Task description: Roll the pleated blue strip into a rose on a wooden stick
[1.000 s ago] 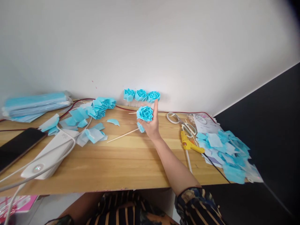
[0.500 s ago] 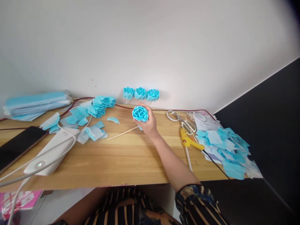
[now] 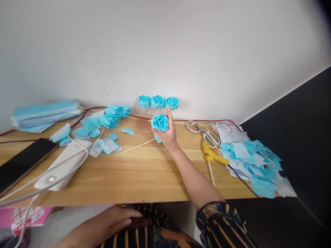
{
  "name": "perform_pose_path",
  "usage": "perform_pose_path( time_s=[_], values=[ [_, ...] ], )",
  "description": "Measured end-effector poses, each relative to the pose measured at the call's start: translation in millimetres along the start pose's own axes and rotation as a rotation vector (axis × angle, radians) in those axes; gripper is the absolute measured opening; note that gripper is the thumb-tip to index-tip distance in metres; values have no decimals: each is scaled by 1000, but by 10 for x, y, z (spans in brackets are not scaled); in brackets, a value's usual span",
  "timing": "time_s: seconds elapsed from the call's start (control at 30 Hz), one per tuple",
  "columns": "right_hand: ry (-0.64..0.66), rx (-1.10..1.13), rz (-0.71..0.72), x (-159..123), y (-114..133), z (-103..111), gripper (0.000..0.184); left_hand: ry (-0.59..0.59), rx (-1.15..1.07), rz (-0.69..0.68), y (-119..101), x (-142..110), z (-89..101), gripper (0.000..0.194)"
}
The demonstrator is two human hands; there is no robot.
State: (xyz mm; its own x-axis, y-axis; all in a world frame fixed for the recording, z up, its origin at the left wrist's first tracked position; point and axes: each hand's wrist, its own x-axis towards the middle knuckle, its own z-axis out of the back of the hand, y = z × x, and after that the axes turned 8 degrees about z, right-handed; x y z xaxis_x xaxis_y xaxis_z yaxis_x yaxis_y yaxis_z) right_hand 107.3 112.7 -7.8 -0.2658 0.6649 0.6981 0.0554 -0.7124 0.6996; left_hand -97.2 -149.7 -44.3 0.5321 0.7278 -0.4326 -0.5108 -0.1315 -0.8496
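My right hand (image 3: 169, 135) is stretched out over the wooden table (image 3: 134, 172) and is closed around a blue paper rose (image 3: 159, 122), with one finger pointing up behind it. The rose's thin wooden stick (image 3: 137, 146) slants down to the left and touches the table. Just behind it, three finished blue roses (image 3: 157, 102) stand in a row against the white wall. My left hand (image 3: 115, 218) lies flat on my striped lap below the table edge, fingers stretched out and holding nothing.
Blue paper pieces (image 3: 103, 132) lie at the left, a bigger heap (image 3: 254, 162) at the right. White scissors (image 3: 207, 135), a yellow glue gun (image 3: 213, 155), a stack of blue sheets (image 3: 43, 115), a black phone (image 3: 20, 163) and a white device with cables (image 3: 64, 165) are also there.
My right hand dipped the rose toward the table, then lifted it again with a finger raised. My left hand has come into view on my lap.
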Motion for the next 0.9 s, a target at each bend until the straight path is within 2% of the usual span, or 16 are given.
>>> perform_pose_path(
  time_s=[0.03,0.1,0.2,0.27,0.3,0.43,0.47,0.5,0.57,0.67,0.9],
  values=[
    [-7,7,-7,0,-3,2,121,0,31,61,-82,-134,71,42],
    [-15,14,-16,-1,-9,2,121,8,30,32,-325,-332,204,39],
    [-18,20,-23,-1,-15,-4,121,-137,20,-129,-725,-314,363,30],
    [-28,30,-25,5,-10,-7,123,-291,-4,-241,-896,-88,469,27],
    [-33,35,-27,10,-2,-7,124,-417,-12,-283,-938,70,535,26],
    [-30,39,-23,25,69,-7,129,-903,16,-421,-917,784,920,31],
    [-22,38,-15,26,89,-8,129,-997,14,-435,-899,947,1029,32],
    [-15,39,-2,26,106,-9,128,-1039,33,-442,-884,1096,1133,33],
    [-7,50,26,27,124,-9,127,-1054,109,-474,-871,1347,1302,37],
    [-12,67,56,34,117,-2,127,-1019,181,-522,-867,1617,1435,36],
    [4,16,57,40,113,9,129,-993,155,-574,-813,1907,1538,15]
  ],
)
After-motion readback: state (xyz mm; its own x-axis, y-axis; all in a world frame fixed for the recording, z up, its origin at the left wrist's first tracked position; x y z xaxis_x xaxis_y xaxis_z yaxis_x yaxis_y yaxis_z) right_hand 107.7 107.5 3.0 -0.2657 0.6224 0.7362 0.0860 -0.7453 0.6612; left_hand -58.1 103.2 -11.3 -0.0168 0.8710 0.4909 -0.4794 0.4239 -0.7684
